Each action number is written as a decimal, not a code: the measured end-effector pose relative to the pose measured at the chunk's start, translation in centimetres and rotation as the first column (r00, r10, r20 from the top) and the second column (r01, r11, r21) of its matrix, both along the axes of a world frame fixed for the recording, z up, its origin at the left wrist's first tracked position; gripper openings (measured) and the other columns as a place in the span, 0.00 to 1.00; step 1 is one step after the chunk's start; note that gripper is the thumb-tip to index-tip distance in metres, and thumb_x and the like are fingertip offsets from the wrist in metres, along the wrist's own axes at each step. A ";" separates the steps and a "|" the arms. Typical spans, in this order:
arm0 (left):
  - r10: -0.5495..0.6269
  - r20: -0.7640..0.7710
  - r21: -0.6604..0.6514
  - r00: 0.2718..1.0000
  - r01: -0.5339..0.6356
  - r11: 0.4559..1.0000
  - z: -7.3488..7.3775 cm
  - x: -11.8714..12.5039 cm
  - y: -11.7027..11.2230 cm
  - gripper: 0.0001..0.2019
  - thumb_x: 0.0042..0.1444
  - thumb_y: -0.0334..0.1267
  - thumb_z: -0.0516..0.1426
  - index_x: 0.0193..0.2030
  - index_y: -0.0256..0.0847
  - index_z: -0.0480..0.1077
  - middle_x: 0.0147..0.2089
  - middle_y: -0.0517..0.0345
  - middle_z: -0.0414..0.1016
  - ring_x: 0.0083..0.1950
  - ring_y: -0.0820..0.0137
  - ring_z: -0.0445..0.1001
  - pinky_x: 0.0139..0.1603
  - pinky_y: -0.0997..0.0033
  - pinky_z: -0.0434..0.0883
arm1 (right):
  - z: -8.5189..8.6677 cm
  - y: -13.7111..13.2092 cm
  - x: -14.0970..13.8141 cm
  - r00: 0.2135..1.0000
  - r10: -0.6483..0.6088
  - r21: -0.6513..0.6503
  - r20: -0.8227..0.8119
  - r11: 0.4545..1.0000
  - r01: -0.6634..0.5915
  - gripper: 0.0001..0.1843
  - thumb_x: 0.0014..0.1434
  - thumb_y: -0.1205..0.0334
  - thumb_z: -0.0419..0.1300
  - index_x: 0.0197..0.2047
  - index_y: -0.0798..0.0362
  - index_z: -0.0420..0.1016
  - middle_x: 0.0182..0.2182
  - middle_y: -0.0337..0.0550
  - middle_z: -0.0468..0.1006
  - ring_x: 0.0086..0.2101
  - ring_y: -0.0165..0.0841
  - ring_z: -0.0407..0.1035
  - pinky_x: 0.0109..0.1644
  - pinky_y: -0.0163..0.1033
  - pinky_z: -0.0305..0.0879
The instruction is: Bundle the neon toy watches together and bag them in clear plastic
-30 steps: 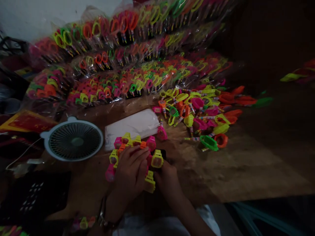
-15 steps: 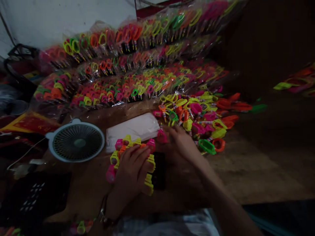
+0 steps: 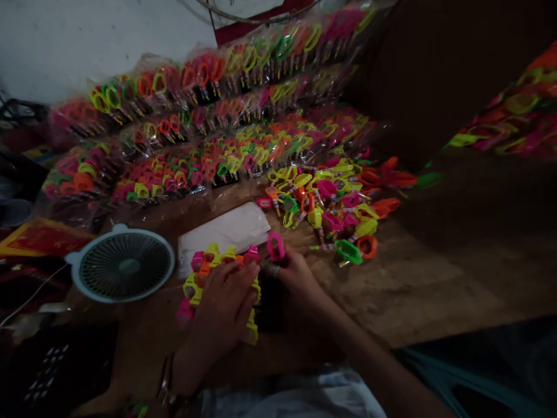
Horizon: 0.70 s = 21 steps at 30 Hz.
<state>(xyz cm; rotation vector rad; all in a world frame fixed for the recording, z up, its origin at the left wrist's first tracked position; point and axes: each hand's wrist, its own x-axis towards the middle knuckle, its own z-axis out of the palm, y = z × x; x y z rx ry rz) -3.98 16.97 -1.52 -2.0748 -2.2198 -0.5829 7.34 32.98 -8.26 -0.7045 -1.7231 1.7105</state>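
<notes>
My left hand (image 3: 226, 302) lies flat with fingers stretched over a cluster of neon toy watches (image 3: 191, 284) in yellow, orange and pink, which stand close together on a dark board (image 3: 272, 305). Just right of it, my right hand (image 3: 300, 278) pinches a pink toy watch (image 3: 275, 247) above the board's right side. Its fingertips are partly hidden. Behind the cluster lies a stack of clear plastic bags (image 3: 226, 226). To the right is a loose pile of toy watches (image 3: 331, 200) in pink, yellow, green and orange.
Bagged rows of toy watches (image 3: 209, 122) line the back of the wooden table (image 3: 418, 278). A round fan (image 3: 126, 264) sits at left, near a black perforated board (image 3: 65, 366). More bright pieces (image 3: 513, 113) heap up at far right. A teal stool (image 3: 452, 377) stands below the table edge.
My right hand has come back from the loose pile towards the board, now with a pink toy watch in it. My left hand stays on the cluster. The view has shifted slightly right.
</notes>
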 end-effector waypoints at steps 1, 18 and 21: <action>0.025 0.000 -0.004 1.000 -0.025 1.000 -0.2 0.0 0.0 0.23 0.61 0.34 0.51 0.63 0.45 0.56 0.58 0.53 0.68 0.61 0.62 0.61 0.60 0.54 0.62 | -0.3 -0.9 -0.3 0.999 0.002 -0.118 -0.046 0.993 -0.007 0.13 0.49 0.57 0.64 0.37 0.55 0.72 0.30 0.39 0.77 0.30 0.33 0.70 0.37 0.37 0.69; 0.200 0.003 0.059 0.980 -0.199 0.978 -0.6 0.0 0.5 0.22 0.62 0.34 0.48 0.63 0.41 0.55 0.61 0.51 0.65 0.65 0.62 0.56 0.63 0.53 0.56 | -1.4 -1.8 -0.3 0.984 -0.170 -0.530 -0.056 0.840 0.115 0.19 0.39 0.52 0.70 0.32 0.55 0.79 0.27 0.41 0.80 0.28 0.34 0.73 0.36 0.40 0.70; 0.182 0.007 0.067 0.983 -0.182 0.981 -0.6 0.0 0.6 0.22 0.62 0.33 0.48 0.63 0.41 0.55 0.61 0.52 0.66 0.64 0.62 0.57 0.63 0.53 0.57 | -1.8 -1.8 -0.4 0.988 -0.155 -0.481 -0.021 0.868 0.127 0.18 0.40 0.53 0.69 0.34 0.56 0.78 0.27 0.41 0.80 0.27 0.35 0.72 0.35 0.39 0.69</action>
